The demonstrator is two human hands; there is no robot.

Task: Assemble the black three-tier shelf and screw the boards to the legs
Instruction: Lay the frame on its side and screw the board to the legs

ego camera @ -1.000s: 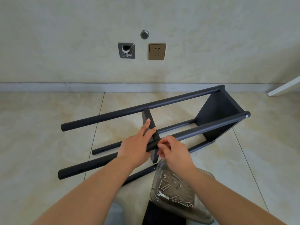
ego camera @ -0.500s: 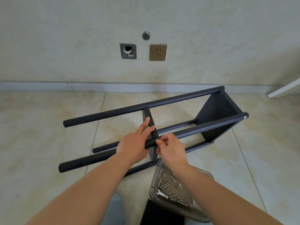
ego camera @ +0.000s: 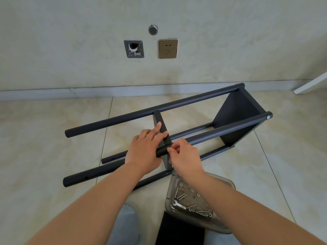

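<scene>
The right hand (ego camera: 185, 159) has its fingertips pinched together against the near upper leg (ego camera: 217, 132) of the black shelf frame, right where the middle board (ego camera: 161, 129) meets that leg; whatever small thing it may pinch there is hidden by the fingers. The left hand (ego camera: 143, 152) lies over the same leg just to the left of the joint, its palm covering the tube and its straight fingers resting along the board's top edge, not curled round it. The frame lies on its side on the tiled floor (ego camera: 44, 138), its four round legs running from lower left to upper right. The far upper leg (ego camera: 154, 110) touches the other end of the middle board, and two lower legs rest on the tiles beneath. At the right end an end board (ego camera: 237, 121) stands fixed between the legs, with a silver screw head (ego camera: 268, 117) showing in the tip of the near upper leg. The left ends of the legs are bare, with small holes in them. Close to the person, just below the right wrist, sits a clear plastic tray (ego camera: 228, 184) holding loose bolts, washers and a small wrench (ego camera: 178, 205). A black panel (ego camera: 178, 230) lies under the tray's near edge. On the wall behind are a gold socket (ego camera: 168, 48) and an open wall box (ego camera: 134, 48).
</scene>
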